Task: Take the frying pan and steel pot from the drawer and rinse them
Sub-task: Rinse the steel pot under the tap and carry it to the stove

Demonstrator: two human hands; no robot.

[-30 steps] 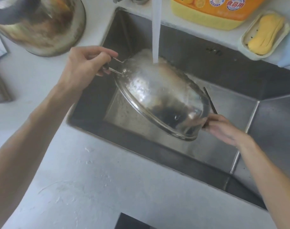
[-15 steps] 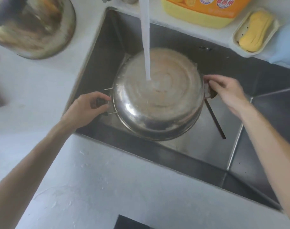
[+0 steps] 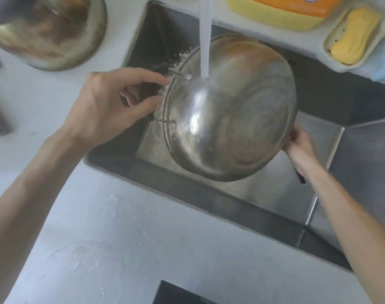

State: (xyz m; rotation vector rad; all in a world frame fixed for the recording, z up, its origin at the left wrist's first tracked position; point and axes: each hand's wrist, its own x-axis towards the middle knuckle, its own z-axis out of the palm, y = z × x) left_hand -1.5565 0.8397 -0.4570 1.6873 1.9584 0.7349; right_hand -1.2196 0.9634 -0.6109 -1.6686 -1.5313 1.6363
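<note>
**Pot tilted again under the tap**

Since half a second ago the steel pot [image 3: 231, 110] has tipped, left side up, right side low. It's bottom-up over the sink [image 3: 318, 194], and the water stream [image 3: 205, 40] hits its wall near the left handle. Left hand [image 3: 112, 110] grips that handle, fingers curled. Right hand [image 3: 299, 148] holds the lower right edge, its fingers hidden behind the pot. Second pot [image 3: 49, 29] sits on the bench [image 3: 143, 249] at upper left.

Person: left hand [image 3: 112, 106] and right hand [image 3: 301, 148] were bare, ungloved; both forearms uncovered up to the frame edge, no sleeves, rings or watch visible.
</note>
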